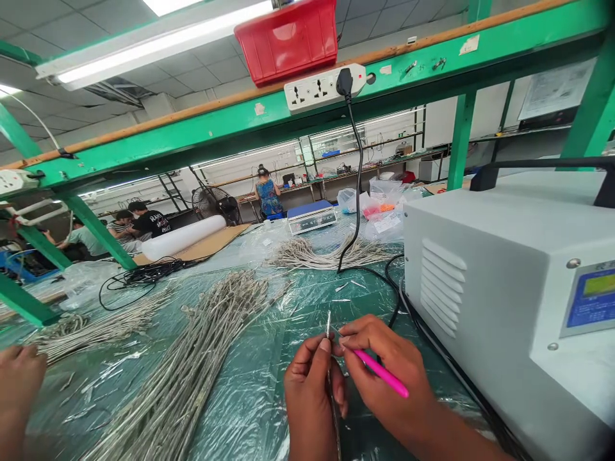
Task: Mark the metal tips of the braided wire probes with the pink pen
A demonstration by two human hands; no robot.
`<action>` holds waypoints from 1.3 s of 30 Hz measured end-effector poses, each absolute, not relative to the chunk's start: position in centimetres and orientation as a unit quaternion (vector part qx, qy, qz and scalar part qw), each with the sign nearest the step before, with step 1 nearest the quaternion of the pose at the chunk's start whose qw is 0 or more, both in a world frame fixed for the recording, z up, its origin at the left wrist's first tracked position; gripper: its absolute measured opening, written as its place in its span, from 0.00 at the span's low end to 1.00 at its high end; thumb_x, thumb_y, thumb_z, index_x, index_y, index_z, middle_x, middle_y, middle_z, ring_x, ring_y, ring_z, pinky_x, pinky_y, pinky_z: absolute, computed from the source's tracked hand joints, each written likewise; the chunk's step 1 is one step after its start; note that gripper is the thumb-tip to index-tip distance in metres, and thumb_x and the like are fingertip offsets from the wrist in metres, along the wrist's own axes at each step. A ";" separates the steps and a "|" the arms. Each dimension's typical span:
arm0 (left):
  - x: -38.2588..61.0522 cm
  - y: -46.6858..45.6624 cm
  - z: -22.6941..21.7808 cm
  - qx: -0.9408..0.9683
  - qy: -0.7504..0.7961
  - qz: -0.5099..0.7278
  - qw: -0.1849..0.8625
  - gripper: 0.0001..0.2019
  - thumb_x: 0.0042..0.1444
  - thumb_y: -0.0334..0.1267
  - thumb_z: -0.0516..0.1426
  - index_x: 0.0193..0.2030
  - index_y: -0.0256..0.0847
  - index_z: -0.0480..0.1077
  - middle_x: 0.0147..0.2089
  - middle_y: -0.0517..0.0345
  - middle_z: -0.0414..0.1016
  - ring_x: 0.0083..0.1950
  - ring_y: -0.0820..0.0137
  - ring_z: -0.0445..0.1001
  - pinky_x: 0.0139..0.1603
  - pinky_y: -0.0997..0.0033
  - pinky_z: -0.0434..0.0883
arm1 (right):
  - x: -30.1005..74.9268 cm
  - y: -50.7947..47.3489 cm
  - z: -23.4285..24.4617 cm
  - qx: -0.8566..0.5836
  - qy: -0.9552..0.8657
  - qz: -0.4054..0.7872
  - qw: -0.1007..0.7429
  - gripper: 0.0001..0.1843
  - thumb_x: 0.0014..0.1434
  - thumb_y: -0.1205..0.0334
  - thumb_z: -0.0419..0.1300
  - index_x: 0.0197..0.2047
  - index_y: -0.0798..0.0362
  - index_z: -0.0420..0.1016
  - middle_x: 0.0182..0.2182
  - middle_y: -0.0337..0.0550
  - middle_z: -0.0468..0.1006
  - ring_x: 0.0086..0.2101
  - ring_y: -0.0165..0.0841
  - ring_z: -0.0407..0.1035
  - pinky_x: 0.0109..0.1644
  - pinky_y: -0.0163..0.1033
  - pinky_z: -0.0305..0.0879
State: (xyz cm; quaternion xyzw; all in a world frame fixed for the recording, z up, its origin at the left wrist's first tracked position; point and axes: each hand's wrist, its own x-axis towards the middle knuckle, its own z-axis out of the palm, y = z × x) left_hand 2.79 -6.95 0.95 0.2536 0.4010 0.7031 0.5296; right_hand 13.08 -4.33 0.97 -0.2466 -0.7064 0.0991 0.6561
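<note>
My left hand (312, 390) is closed around a thin braided cable (329, 333), its bare end sticking up above my thumb. My right hand (389, 378) grips a pink tool (382, 373) like a pen, its tip against the cable end near my left thumb. Both hands hover over the plastic-covered green table (269, 358). A long bundle of similar grey braided cables (192, 365) lies just left of my hands.
A white machine box (504, 282) with a small display stands close on the right, black leads running past it. More cable bundles (327, 255) and a scale (312, 216) lie farther back. Another person's hand (19, 378) rests at the left edge. People work in the background.
</note>
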 end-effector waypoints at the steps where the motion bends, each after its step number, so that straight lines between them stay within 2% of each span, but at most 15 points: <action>1: 2.8 -7.0 1.0 0.254 0.401 0.704 0.529 0.14 0.47 0.44 0.69 0.32 0.35 0.75 0.10 0.69 0.61 0.09 0.82 0.51 0.09 0.85 0.54 | 13.0 -4.3 1.0 -0.248 -0.706 0.099 0.656 0.11 0.60 0.78 0.56 0.36 0.52 0.67 0.32 0.40 0.75 0.37 0.30 0.75 0.39 0.33 0.72; 4: 2.8 -7.0 0.9 0.257 0.402 0.704 0.526 0.15 0.47 0.44 0.68 0.34 0.35 0.75 0.15 0.65 0.69 0.09 0.83 0.52 0.08 0.84 0.55 | 13.0 -4.3 1.1 -0.253 -0.708 0.103 0.652 0.11 0.60 0.78 0.57 0.36 0.51 0.67 0.33 0.40 0.75 0.37 0.29 0.75 0.39 0.32 0.72; 7: 2.8 -7.0 0.9 0.258 0.401 0.704 0.526 0.14 0.48 0.44 0.68 0.34 0.35 0.75 0.18 0.63 0.73 0.09 0.84 0.53 0.08 0.84 0.55 | 13.0 -4.3 1.0 -0.254 -0.704 0.107 0.654 0.10 0.60 0.78 0.57 0.36 0.51 0.67 0.33 0.40 0.75 0.37 0.29 0.75 0.39 0.33 0.72; 15: 2.7 -7.1 0.9 0.265 0.400 0.697 0.533 0.14 0.49 0.45 0.67 0.33 0.36 0.75 0.09 0.70 0.60 0.09 0.82 0.51 0.09 0.85 0.54 | 13.1 -4.5 1.0 -0.233 -0.707 0.104 0.660 0.12 0.59 0.79 0.57 0.37 0.52 0.67 0.34 0.40 0.76 0.38 0.29 0.75 0.40 0.33 0.73; 19: 2.7 -7.1 0.8 0.269 0.400 0.693 0.537 0.13 0.51 0.45 0.66 0.32 0.35 0.75 0.08 0.69 0.59 0.08 0.81 0.50 0.09 0.84 0.54 | 13.1 -4.4 1.1 -0.245 -0.705 0.108 0.657 0.11 0.59 0.79 0.57 0.37 0.51 0.68 0.34 0.40 0.76 0.38 0.29 0.75 0.40 0.33 0.72; 24: 2.6 -7.1 0.5 0.277 0.392 0.697 0.533 0.11 0.54 0.43 0.64 0.34 0.36 0.75 0.10 0.67 0.62 0.09 0.81 0.53 0.09 0.83 0.56 | 13.1 -4.4 1.1 -0.245 -0.705 0.111 0.657 0.12 0.60 0.79 0.57 0.38 0.51 0.68 0.34 0.40 0.76 0.38 0.29 0.75 0.41 0.33 0.72; 27: 2.7 -7.2 0.6 0.286 0.395 0.693 0.531 0.12 0.55 0.44 0.64 0.34 0.36 0.75 0.09 0.68 0.60 0.09 0.80 0.52 0.10 0.83 0.56 | 13.1 -4.4 1.0 -0.251 -0.705 0.122 0.652 0.11 0.60 0.78 0.57 0.37 0.51 0.67 0.34 0.40 0.75 0.38 0.30 0.74 0.40 0.33 0.72; 33: 2.6 -7.2 0.8 0.274 0.383 0.695 0.543 0.14 0.51 0.46 0.66 0.30 0.35 0.75 0.12 0.71 0.56 0.12 0.85 0.45 0.11 0.86 0.50 | 12.9 -4.3 0.9 -0.295 -0.700 0.137 0.636 0.11 0.59 0.77 0.57 0.34 0.50 0.66 0.32 0.38 0.74 0.36 0.30 0.75 0.38 0.33 0.71; 36: 2.3 -7.0 0.6 0.267 0.374 0.697 0.550 0.15 0.49 0.46 0.67 0.28 0.34 0.74 0.17 0.67 0.63 0.14 0.87 0.45 0.13 0.86 0.48 | 13.0 -4.3 0.9 -0.306 -0.685 0.132 0.648 0.12 0.58 0.78 0.56 0.33 0.50 0.66 0.30 0.36 0.74 0.35 0.29 0.74 0.38 0.32 0.70; 39: 2.1 -6.8 0.3 0.253 0.368 0.700 0.557 0.15 0.47 0.44 0.68 0.33 0.33 0.76 0.26 0.61 0.71 0.16 0.87 0.49 0.15 0.85 0.51 | 13.1 -4.3 0.9 -0.280 -0.672 0.110 0.676 0.12 0.59 0.78 0.58 0.35 0.51 0.66 0.32 0.37 0.75 0.37 0.28 0.74 0.41 0.33 0.70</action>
